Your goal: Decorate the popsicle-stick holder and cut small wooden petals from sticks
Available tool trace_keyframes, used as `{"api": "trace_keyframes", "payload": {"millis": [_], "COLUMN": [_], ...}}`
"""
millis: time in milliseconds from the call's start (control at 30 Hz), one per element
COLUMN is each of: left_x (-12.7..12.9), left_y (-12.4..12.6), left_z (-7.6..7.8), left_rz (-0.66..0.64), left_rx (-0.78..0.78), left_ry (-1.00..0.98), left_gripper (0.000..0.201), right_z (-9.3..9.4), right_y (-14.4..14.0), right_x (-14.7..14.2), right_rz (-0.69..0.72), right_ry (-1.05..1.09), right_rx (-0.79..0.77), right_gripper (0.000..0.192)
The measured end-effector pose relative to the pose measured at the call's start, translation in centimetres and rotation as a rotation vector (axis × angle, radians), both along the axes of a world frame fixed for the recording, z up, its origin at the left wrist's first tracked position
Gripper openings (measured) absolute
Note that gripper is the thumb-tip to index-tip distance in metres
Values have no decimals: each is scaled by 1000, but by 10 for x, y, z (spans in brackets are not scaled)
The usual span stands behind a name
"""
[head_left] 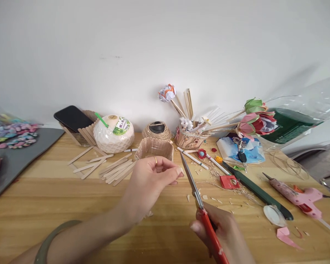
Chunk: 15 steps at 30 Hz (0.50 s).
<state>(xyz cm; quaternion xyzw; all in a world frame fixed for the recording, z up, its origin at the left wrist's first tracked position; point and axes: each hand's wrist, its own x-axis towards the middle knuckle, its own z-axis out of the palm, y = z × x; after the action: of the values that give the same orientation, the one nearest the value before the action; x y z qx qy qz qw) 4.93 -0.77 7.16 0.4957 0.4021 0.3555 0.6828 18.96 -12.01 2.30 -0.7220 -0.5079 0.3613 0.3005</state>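
My left hand (151, 179) pinches a small piece of wooden stick at its fingertips, above the middle of the wooden table (44, 198). A ring sits on one finger and a green bangle on the wrist. My right hand (222, 231) grips red-handled scissors (200, 205) whose closed blades point up toward the left fingertips. Just behind the left hand stands a small cup (154, 148) clad in wooden sticks. Loose wooden sticks (110, 167) lie left of it.
A coconut-shaped container (114, 134), a phone on a stick stand (73, 117), a twine ball (157, 131), a pot of paper flowers (189, 137), a green craft knife (258, 190), a pink glue gun (299, 196) and a clear plastic bottle (305, 113) crowd the back and right. Wood chips litter the table.
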Motion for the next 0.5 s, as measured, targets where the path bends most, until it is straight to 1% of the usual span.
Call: {"api": "trace_keyframes", "payload": {"millis": [67,133,200,300,367,433,500], "left_x": [-1,-2,-2,-4,-7,-12,-21], "left_y": [0,0,0,-1,-2,-2,-2], "left_z": [0,1,3,5,5,4,0], "left_rz": [-15,-32,-40,-56,-69,-75,-90], "left_rx": [-8,-22,-33,-38,-34,-27,-24], "left_ry": [-11,-21,-26,-29,-15,15,52], "left_gripper": [9,9,9,9,9,10,10], "right_z": [-1,0,2,2,-2,-7,-13], "right_y": [-2,-4,-5,-9,-11,-14,-17], "right_x": [3,10,19,35,45,52,57], "right_rz": [-24,-42,-80,-180,-235,-270,-276], "right_ry": [15,-42,-192,-529,-719,-814,-828], "right_rx": [20,30,15,-46,-104,-145,-143], "right_gripper": [57,56,54,48,43,38,36]}}
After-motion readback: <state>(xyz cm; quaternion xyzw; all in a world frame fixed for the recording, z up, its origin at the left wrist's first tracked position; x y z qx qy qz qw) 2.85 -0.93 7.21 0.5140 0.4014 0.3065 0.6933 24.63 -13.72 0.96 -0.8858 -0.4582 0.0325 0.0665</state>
